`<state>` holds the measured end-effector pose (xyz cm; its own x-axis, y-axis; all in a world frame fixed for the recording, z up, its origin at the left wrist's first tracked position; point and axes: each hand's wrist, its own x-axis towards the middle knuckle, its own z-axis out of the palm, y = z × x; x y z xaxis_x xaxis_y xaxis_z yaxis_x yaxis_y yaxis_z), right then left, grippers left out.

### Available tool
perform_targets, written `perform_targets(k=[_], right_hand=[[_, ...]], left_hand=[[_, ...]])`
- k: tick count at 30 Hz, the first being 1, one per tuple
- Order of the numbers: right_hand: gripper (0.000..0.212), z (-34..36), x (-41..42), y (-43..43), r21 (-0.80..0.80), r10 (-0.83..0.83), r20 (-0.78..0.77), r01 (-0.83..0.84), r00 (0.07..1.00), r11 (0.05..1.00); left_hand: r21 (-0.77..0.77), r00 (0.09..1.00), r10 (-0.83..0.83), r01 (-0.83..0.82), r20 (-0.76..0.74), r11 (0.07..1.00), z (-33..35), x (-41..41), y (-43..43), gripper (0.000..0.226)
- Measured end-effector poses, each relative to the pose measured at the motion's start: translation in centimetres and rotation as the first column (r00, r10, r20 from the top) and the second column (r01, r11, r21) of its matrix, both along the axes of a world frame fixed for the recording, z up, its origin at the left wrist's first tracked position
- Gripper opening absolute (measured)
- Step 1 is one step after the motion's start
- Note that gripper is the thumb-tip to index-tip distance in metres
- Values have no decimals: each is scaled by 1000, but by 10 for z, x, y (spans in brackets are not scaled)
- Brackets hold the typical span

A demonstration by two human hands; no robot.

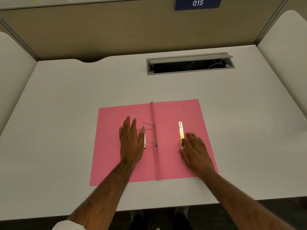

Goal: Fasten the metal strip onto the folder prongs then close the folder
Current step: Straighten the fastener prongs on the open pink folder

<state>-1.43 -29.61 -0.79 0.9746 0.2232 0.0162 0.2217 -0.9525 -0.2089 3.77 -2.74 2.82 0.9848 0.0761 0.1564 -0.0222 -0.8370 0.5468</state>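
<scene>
A pink folder (pixel 166 163) lies open and flat on the white desk. Its gold fastener base (pixel 155 136) runs along the centre fold, and two thin prongs (pixel 148 124) stick out from it to the left. A loose gold metal strip (pixel 180 131) lies on the right flap. My left hand (pixel 131 141) rests flat on the left flap, fingers apart, with its thumb over a second gold piece (pixel 144 143) beside the prongs. My right hand (pixel 196 150) lies flat on the right flap, fingers apart, its thumb touching the lower end of the loose strip.
An open grey cable hatch (pixel 190 63) is set into the desk behind the folder. Beige partition walls close in the back and both sides. A blue sign reading 015 (pixel 197 3) hangs on the back wall. The desk's near edge (pixel 166 207) lies below my forearms.
</scene>
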Motion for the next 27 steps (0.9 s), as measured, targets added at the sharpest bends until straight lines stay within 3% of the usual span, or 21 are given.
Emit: perform_targets(k=[6, 8, 11, 13, 20, 27], right_hand=[[50, -1, 0, 0, -7, -8, 0, 8, 1000, 1000], [50, 0, 1, 0, 3, -15, -1, 15, 1000, 1000], [50, 0, 1, 2, 2, -18, -12, 18, 1000, 1000], [50, 0, 1, 2, -2, -18, -16, 18, 1000, 1000], [50, -3, 2, 2, -3, -24, -26, 24, 999, 1000], [53, -3, 0, 1, -20, -28, -21, 27, 999, 999]], left_hand=[[160, 981, 2, -34, 196, 987, 30, 41, -41, 32], [198, 981, -140, 111, 137, 974, 33, 53, -58, 29], [167, 917, -381, 397, -122, 902, 27, 63, -85, 37], [160, 856, -436, 489, -277, 857, 20, 67, -98, 43], [222, 851, -440, 506, -288, 834, 10, 78, -120, 44], [113, 868, -387, 438, -311, 892, 13, 83, -129, 30]])
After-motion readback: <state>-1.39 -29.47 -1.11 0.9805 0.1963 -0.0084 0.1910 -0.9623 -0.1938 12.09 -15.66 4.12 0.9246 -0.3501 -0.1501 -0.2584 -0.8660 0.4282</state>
